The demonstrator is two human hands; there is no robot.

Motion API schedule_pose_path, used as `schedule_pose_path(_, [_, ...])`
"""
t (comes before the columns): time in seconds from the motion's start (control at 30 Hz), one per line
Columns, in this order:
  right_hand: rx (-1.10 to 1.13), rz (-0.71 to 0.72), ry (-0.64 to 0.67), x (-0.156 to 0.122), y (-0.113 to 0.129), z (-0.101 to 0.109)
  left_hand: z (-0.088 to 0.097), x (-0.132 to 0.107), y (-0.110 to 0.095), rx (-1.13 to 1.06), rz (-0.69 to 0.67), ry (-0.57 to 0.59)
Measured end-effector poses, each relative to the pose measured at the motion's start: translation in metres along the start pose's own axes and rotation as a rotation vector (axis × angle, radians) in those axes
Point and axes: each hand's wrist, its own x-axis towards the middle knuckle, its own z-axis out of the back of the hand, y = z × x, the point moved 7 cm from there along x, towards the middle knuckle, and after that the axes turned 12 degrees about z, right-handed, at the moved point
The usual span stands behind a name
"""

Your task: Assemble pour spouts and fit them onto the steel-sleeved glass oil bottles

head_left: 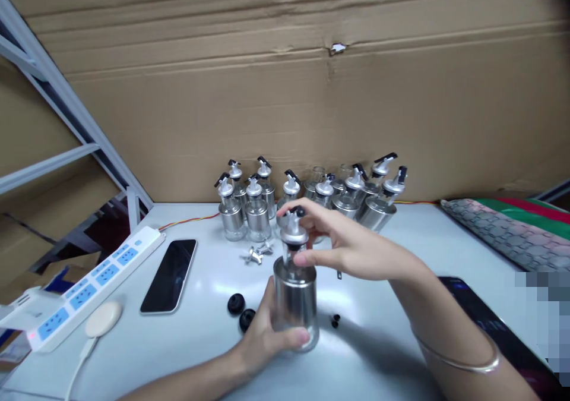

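A glass oil bottle with a metal sleeve stands upright in front of me. My left hand is wrapped round its lower part, thumb across the front. At the top, my right hand has its fingers closed about the silver pour spout, which sits in the bottle neck; its thumb lies against the neck. Beside my left hand are two round black caps. Two tiny black pieces lie to the right of the bottle. Several loose silver spout parts rest on the table behind it.
Several similar bottles with spouts stand along the cardboard wall. On the left are a phone, a power strip and a white round charger. Another phone and a patterned cushion-like item lie to the right.
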Motion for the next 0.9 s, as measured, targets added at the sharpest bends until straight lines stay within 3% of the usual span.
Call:
schedule_pose_path(0.17, [-0.110,0.069,-0.370,-0.010,0.006,0.038,-0.003,0.007,0.012,-0.077,0.035,0.056])
schedule_pose_path(0.23, [-0.188,0.072,-0.440,-0.012,0.000,0.047,-0.003,0.008,0.014,-0.049,0.038,0.058])
schedule_pose_path(0.5, [-0.254,0.070,-0.439,0.002,-0.030,0.042,-0.003,0.007,0.014,-0.043,0.053,0.076])
schedule_pose_path(0.9, [-0.411,0.019,-0.451,0.021,-0.073,0.017,-0.005,0.007,0.013,-0.037,0.051,0.074])
